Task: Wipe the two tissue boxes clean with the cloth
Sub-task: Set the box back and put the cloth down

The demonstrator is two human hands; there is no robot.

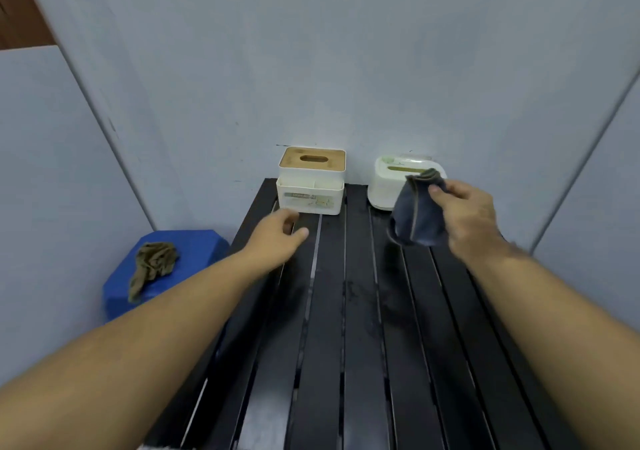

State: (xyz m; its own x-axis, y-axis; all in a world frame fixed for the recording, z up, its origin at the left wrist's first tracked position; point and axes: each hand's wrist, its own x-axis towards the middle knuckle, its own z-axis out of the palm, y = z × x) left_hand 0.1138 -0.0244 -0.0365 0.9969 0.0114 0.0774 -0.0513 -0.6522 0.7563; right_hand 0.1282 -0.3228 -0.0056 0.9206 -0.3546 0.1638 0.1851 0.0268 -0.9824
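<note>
Two tissue boxes stand at the far end of a black slatted table [360, 311], against the wall. The left one is a white box with a wooden lid [311, 181]; the right one is a rounded white box [388, 182]. My right hand [467, 214] pinches a dark blue-grey cloth [415, 214], which hangs in front of the rounded box and hides part of it. My left hand [277, 238] hovers with loosely curled fingers just in front of the wooden-lid box, holding nothing.
A blue stool [194, 252] stands left of the table with a crumpled olive rag [152, 266] on it. Pale walls close in behind and on both sides.
</note>
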